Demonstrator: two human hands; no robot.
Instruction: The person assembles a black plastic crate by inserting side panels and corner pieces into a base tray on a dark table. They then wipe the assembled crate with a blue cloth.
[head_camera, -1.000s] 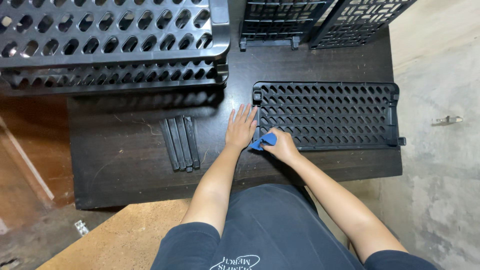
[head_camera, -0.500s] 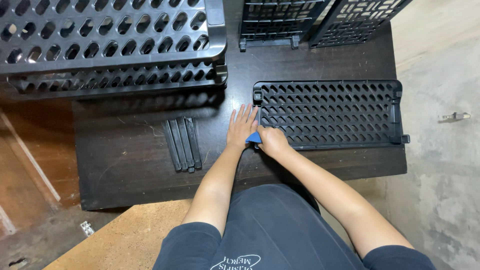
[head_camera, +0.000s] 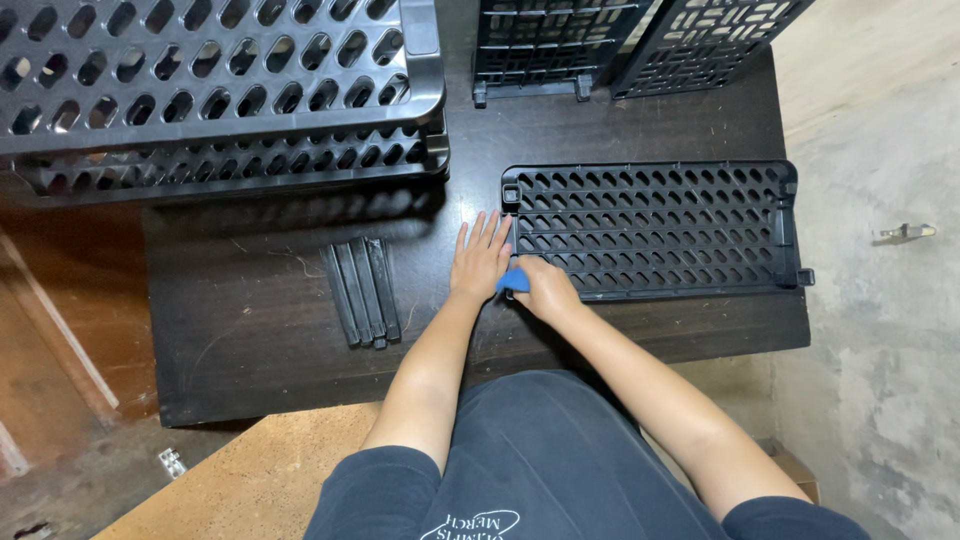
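A black perforated plastic panel (head_camera: 660, 225) lies flat on the dark wooden table (head_camera: 250, 340). My left hand (head_camera: 480, 258) rests flat on the table with fingers spread, touching the panel's left edge. My right hand (head_camera: 543, 288) is closed around a small blue tool (head_camera: 511, 281) at the panel's lower left corner. The tool is mostly hidden by my fingers, so its kind is unclear.
A few black plastic strips (head_camera: 362, 290) lie side by side left of my hands. A large black perforated crate (head_camera: 210, 80) stands at the back left. Two more lattice panels (head_camera: 640, 40) lean at the back right. Concrete floor (head_camera: 880, 330) borders the table on the right.
My right hand with the blue tool has slid left along the panel's lower edge to its lower left corner. My left hand has stayed in place.
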